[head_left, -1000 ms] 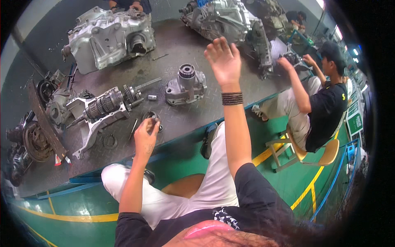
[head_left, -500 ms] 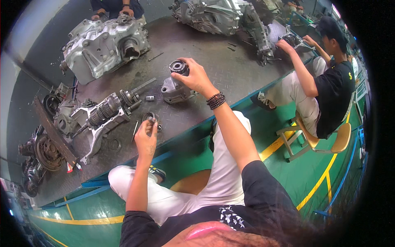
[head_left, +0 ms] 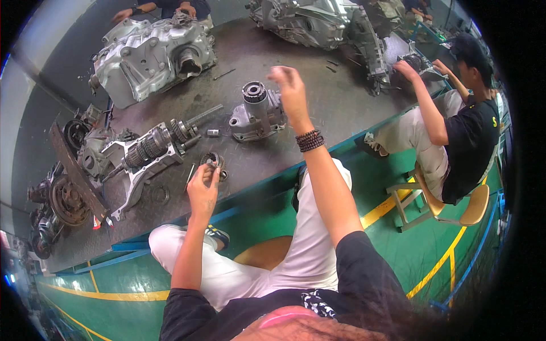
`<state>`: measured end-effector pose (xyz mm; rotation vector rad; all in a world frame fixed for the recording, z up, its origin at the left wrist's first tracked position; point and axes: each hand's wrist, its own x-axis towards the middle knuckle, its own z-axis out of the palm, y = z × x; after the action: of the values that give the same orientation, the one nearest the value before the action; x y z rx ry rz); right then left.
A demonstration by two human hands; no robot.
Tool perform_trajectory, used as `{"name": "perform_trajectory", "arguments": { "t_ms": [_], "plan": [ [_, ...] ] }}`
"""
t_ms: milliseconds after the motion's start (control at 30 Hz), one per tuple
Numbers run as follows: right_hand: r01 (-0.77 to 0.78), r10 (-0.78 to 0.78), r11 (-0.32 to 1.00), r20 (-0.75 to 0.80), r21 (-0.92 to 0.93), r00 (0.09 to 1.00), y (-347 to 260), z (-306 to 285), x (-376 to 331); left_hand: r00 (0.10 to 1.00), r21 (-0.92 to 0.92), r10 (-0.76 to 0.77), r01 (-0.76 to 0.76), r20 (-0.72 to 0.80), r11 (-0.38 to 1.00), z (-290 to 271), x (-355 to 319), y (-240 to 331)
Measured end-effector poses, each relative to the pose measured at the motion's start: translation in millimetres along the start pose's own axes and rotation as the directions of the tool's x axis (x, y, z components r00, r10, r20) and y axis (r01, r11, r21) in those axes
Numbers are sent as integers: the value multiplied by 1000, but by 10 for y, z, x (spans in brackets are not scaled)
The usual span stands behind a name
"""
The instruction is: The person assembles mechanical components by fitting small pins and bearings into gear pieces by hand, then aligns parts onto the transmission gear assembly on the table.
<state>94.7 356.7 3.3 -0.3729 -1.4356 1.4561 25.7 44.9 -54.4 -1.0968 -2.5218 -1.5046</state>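
Head view: left hand [head_left: 203, 190] pinches a small round bearing ring [head_left: 212, 161] just above the dark steel bench [head_left: 335, 108]. Right hand [head_left: 291, 88] hangs with fingers spread, holding nothing, just at three o'clock of the grey housing [head_left: 257, 113]. At nine o'clock lies the gear shaft assembly [head_left: 151, 150]. Held only by fingertips, the ring could slip and roll off the bench edge.

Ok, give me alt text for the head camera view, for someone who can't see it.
Seen from above, a seated person's left hand holds a small round bearing-like part at the edge of a dark metal workbench, while the right hand is raised, blurred, beside a small grey housing. A geared shaft assembly and large gearbox casings lie around; another person works seated at right.
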Motion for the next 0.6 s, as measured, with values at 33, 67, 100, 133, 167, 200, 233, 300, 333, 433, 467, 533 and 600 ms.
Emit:
{"name": "perform_trajectory", "arguments": {
  "t_ms": [33, 67, 100, 133, 167, 200, 233, 300, 333, 433, 467, 533, 600],
  "plan": [
    [208, -189, 922, 90, -326, 978, 2, 8, 18, 1000, -14, 2, -2, 7, 1000, 6, -3, 20],
    [206, -185, 923, 95, -326, 978, 10, 15, -8, 1000, -29, 5, -4, 14, 1000, 10, -4, 42],
    [268, -207, 876, 190, -401, 960, 21, 24, -53, 1000, -29, -1, 1, 12, 1000, 16, -6, 72],
    [335, -218, 820, 287, -464, 933, 7, 46, -90, 1000, -32, -4, 4, 15, 999, 8, -9, 109],
    [301, -181, 835, 286, -461, 941, -15, 58, -104, 1000, -35, -7, 7, 18, 999, 6, -12, 124],
    [300, -178, 837, 290, -459, 940, -42, 61, -96, 1000, -34, -12, 13, 16, 999, 10, -11, 119],
    [291, -168, 855, 301, -430, 939, -60, 53, -74, 1000, -24, -20, 20, 19, 1000, 9, -3, 112],
    [280, -158, 873, 312, -400, 937, -79, 48, -76, 999, -12, -30, 30, 22, 999, 0, -12, 80],
    [278, -152, 878, 323, -389, 934, -80, 39, -72, 1000, -11, -14, 14, 15, 1000, 1, -10, 64],
    [276, -148, 885, 334, -376, 931, -78, 24, -68, 1000, -4, -2, 2, 7, 1000, 2, -24, 72],
    [276, -150, 886, 333, -372, 931, -74, 20, -75, 1000, 3, -5, 5, 8, 1000, 2, -37, 83],
    [253, -132, 900, 333, -354, 934, -68, 25, -77, 1000, 0, 1, -1, 9, 1000, 2, -30, 67],
    [230, -114, 914, 333, -334, 936, -67, 28, -77, 1000, -2, 8, -8, 10, 1000, 0, -35, 71]
  ]
}}
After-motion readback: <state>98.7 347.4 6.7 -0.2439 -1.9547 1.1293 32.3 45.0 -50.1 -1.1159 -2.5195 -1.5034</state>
